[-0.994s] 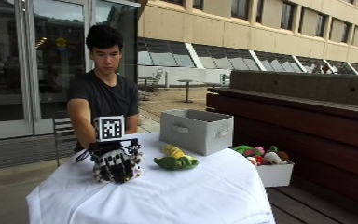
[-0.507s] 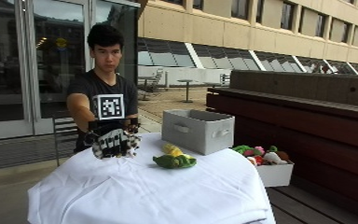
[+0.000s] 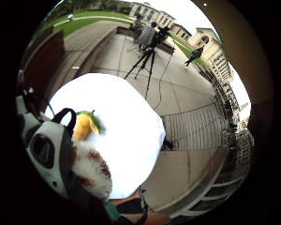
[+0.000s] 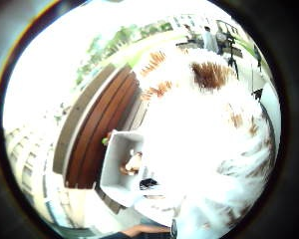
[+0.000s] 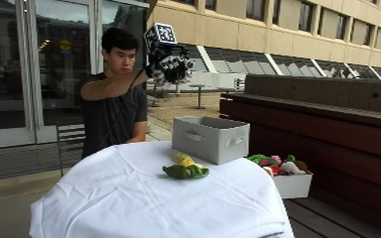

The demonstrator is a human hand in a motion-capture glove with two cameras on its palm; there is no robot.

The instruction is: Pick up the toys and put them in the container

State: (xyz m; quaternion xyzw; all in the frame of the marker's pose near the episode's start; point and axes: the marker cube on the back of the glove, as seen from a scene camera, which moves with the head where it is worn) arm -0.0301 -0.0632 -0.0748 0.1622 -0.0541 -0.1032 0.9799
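Note:
My gloved right hand (image 5: 166,58) is raised to head height, left of and well above the grey container (image 5: 210,139), and grips a fluffy white-and-brown toy (image 5: 179,71). That toy (image 4: 209,124) fills much of the thumb side palm view and shows beside the palm (image 3: 91,171) in the other. A green-and-yellow toy (image 5: 185,169) lies on the white tablecloth (image 5: 131,198) in front of the container; it also shows below the hand (image 3: 84,125). From above, the container (image 4: 114,172) has a small brown-and-white toy (image 4: 132,164) inside.
A white box (image 5: 293,184) with several small toys stands on the wooden bench (image 5: 349,144) to the right of the table. A chair (image 5: 68,136) stands behind the table beside the person. Tripods and people (image 3: 147,40) stand on the paving beyond.
My right hand has risen from just above the table to head height with the fluffy toy in it, moving toward the container. The green-and-yellow toy has stayed put.

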